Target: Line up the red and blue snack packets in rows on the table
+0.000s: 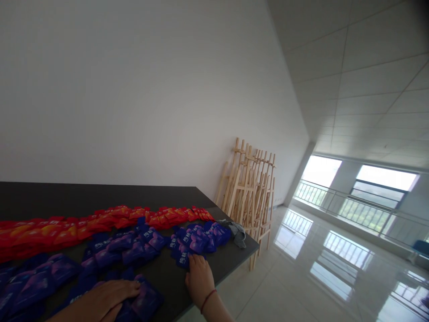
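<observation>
Blue-purple packets with white lettering lie in overlapping heaps on a dark table. My left hand is at the bottom, its fingers close together over a purple packet near the front edge; the thumb is partly hidden below. Farther right, my right hand, with a red cord at the wrist, has its bent fingertips on the lower edge of another purple packet. That packet belongs to a fanned group near the table's right end. The undersides of my fingers are hidden.
A long row of red-orange packets runs behind the purple ones. At the right table edge lies a grey cloth. Wooden easels lean against the wall beyond the table. Glossy floor stretches right toward railed windows.
</observation>
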Motion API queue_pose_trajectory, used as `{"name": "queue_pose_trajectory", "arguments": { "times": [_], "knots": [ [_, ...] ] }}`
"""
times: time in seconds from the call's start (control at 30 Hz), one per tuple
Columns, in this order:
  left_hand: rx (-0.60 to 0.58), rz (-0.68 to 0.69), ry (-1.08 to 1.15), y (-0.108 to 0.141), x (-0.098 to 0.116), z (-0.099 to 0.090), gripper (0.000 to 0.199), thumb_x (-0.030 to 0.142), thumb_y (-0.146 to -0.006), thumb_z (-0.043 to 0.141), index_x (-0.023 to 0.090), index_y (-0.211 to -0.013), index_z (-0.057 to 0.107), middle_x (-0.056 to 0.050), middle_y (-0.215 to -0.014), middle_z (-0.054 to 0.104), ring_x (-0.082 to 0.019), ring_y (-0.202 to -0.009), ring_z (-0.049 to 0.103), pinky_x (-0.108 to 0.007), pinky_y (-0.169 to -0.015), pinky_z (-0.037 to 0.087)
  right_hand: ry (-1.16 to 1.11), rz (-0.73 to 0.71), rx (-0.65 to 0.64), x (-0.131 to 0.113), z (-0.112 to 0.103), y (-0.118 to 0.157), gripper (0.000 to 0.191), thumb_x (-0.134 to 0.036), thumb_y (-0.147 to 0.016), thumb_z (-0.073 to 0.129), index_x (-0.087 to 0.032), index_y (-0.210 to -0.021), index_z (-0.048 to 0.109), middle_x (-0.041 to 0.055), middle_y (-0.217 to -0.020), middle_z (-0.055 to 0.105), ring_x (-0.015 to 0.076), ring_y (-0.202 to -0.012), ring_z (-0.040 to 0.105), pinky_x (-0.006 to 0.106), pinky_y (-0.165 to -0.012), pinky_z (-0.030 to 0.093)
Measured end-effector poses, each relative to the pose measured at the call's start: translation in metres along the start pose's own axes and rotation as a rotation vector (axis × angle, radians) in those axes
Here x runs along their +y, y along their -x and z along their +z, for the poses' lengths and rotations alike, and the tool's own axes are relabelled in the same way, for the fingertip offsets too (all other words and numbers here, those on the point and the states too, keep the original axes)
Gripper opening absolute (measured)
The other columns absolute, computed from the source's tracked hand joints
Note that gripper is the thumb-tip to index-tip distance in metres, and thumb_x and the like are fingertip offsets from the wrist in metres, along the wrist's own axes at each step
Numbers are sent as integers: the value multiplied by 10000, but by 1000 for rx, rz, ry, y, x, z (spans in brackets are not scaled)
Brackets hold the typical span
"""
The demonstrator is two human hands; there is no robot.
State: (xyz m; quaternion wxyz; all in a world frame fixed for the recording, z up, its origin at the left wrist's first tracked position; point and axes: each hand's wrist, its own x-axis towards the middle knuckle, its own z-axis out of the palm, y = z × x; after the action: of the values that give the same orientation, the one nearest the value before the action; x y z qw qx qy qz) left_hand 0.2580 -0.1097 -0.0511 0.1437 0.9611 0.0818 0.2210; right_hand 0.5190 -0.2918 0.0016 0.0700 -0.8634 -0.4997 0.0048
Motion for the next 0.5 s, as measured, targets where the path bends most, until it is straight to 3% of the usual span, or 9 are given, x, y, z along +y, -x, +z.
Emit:
{"name": "queue_pose_trajectory", "arguments": {
  "times": [0.1,0.27,0.37,0.5],
  "knots": [
    [-71,-31,43,0,-1,1,425,276,-970,557,470,-1319,703,80,-1337,745,-223,-1215,723,-316,-1105,533,120,6,-56,-8,-6,-2,439,-72,-922,534,-103,-1330,691,181,-1286,696,311,-1218,640,419,-1033,520],
    [-66,-59,52,0,-2,3,392,290,-974,551,457,-1279,732,74,-1301,768,-224,-1189,736,-305,-1102,533,88,-77,-60,-22,-16,1,316,-140,-948,550,-140,-1179,766,156,-1228,700,302,-1165,660,397,-962,551],
    [-98,-91,49,-2,3,0,410,270,-972,530,443,-1285,731,82,-1309,763,-232,-1200,729,-326,-1109,533,-8,-136,-41,-46,-14,8,315,-160,-964,519,-151,-1155,769,145,-1193,710,284,-1132,674,387,-932,562],
    [-114,-95,57,-7,15,-9,431,225,-941,536,404,-1273,742,50,-1286,777,-234,-1184,735,-316,-1087,548,-53,-180,-30,-84,-1,18,328,-235,-930,565,-94,-1154,759,193,-1190,709,346,-1156,650,451,-907,571]
  ]
}}
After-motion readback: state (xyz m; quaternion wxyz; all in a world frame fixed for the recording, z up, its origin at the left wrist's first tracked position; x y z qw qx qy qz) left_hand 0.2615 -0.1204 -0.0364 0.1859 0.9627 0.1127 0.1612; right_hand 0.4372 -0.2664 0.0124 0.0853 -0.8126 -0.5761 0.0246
